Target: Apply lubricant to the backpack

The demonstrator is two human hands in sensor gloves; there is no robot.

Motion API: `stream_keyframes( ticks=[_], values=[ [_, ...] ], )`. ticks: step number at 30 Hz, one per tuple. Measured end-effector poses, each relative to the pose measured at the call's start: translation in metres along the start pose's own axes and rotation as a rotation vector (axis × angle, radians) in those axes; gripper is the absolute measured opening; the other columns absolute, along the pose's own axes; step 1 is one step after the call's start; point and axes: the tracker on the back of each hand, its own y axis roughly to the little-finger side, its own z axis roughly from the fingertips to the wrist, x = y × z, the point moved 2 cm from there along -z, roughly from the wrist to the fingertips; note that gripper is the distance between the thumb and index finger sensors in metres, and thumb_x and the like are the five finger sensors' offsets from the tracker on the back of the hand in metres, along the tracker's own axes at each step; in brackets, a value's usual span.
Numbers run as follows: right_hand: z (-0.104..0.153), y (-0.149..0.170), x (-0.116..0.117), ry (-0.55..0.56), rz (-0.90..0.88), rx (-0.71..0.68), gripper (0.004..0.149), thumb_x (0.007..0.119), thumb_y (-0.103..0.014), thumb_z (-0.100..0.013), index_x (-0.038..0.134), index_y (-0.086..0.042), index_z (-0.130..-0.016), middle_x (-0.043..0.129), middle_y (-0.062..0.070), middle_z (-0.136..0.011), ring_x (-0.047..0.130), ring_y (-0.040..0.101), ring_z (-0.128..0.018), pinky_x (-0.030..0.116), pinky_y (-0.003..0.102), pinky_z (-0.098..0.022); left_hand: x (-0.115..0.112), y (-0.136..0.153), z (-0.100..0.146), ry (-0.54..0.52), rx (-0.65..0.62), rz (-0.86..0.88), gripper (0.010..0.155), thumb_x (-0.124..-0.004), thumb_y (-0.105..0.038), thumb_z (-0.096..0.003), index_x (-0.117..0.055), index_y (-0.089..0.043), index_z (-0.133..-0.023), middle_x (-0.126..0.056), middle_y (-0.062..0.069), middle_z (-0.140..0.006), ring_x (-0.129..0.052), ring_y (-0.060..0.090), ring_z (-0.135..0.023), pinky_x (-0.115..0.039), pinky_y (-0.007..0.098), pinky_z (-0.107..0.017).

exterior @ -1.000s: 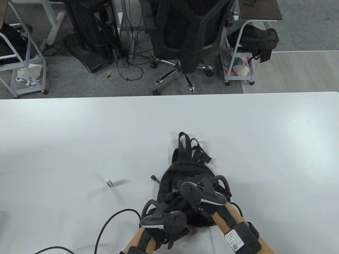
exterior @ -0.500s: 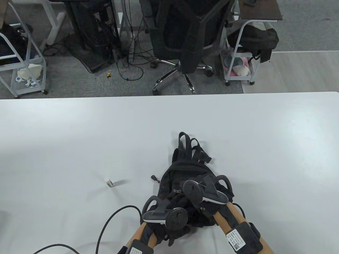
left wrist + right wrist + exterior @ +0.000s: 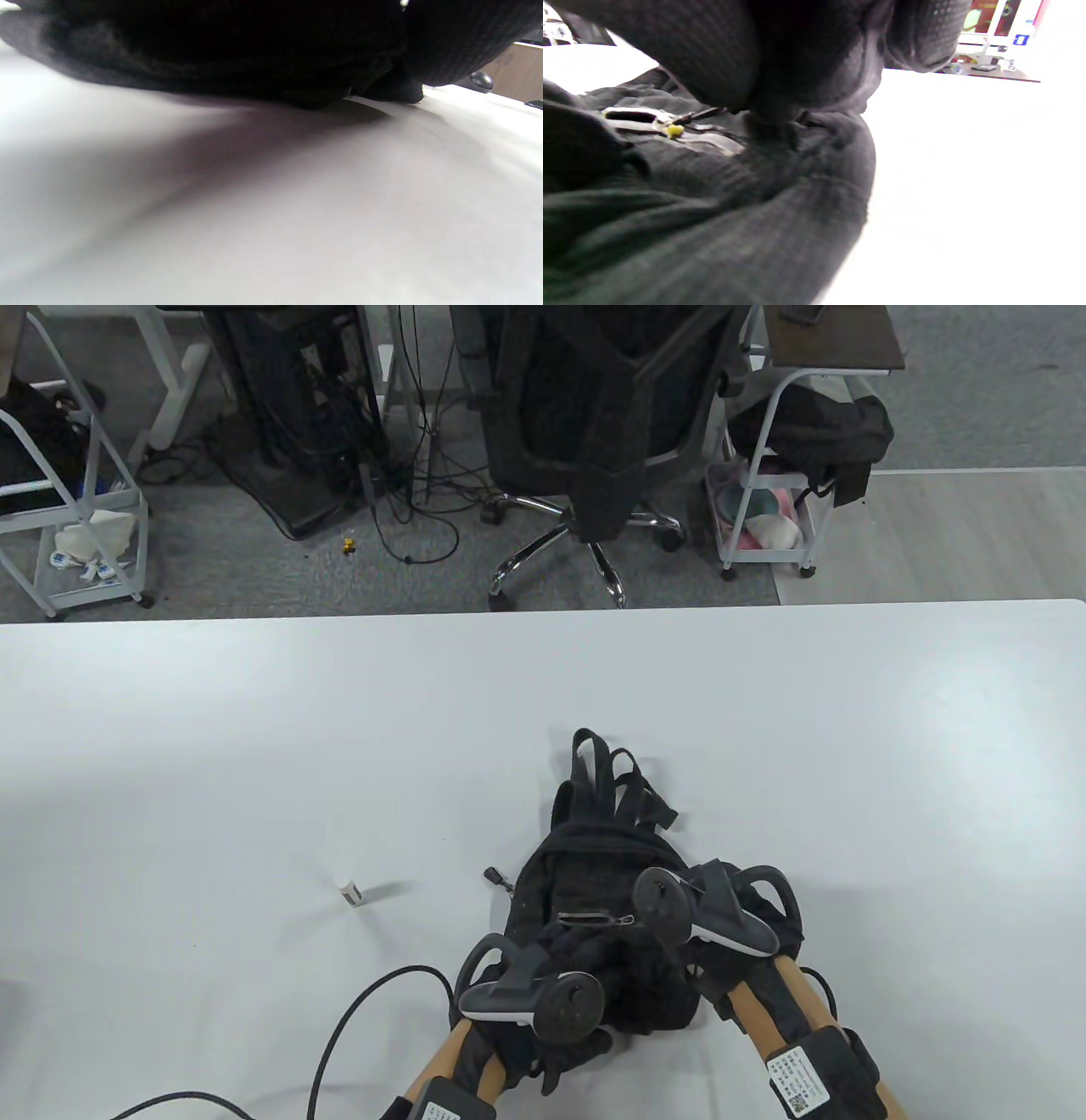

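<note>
early going, by the look of it — small white lubricant bottle (image 3: 349, 891) standing untouched on the table (image 3: 254, 746), well left of the black backpack (image 3: 594, 865) near the front edge. left hand (image 3: 543, 1010) resting on the bag's near left corner, right hand (image 3: 704, 916) on its right side by the zipper (image 3: 594, 918) — grip hidden under the trackers, cannot tell how open.

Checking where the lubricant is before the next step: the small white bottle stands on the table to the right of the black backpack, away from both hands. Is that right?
Not quite. The small white bottle stands on the table to the left of the black backpack, not the right. It is away from both hands, as the table view shows.
</note>
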Motion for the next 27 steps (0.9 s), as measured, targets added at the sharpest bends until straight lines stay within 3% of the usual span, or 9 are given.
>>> stream_keyframes(
  ticks=[17,24,27],
  values=[
    [0.013,0.041,0.014,-0.089,-0.069,0.081,0.042,0.088,-0.039,-0.046,0.082,-0.038,-0.087,0.092,-0.006,-0.079,0.101,0.016,-0.052,0.074,0.050,-0.065,0.000,0.002,0.000,-0.001,0.019,0.032,0.073,-0.078,-0.064,-0.0446,-0.060,-0.026,-0.105,-0.045,0.006,-0.115,-0.054,0.036,-0.106,-0.049,0.058,-0.078],
    [0.031,0.042,-0.020,0.094,-0.137,0.066,0.049,0.086,-0.053,-0.043,0.082,-0.038,-0.089,0.091,-0.006,-0.085,0.103,0.018,-0.063,0.075,0.051,-0.064,0.003,0.005,0.004,-0.061,0.041,0.112,0.068,-0.078,-0.059,-0.0452,-0.067,-0.025,-0.103,-0.052,0.006,-0.114,-0.059,0.036,-0.105,-0.049,0.058,-0.077],
    [0.044,0.042,-0.034,0.175,-0.216,0.037,0.051,0.084,-0.056,-0.042,0.080,-0.039,-0.091,0.089,-0.006,-0.089,0.103,0.019,-0.069,0.075,0.051,-0.065,0.011,0.007,0.008,-0.143,0.031,0.157,0.067,-0.079,-0.058,-0.0434,-0.074,-0.023,-0.100,-0.061,0.009,-0.112,-0.069,0.038,-0.102,-0.055,0.060,-0.074]
  ],
)
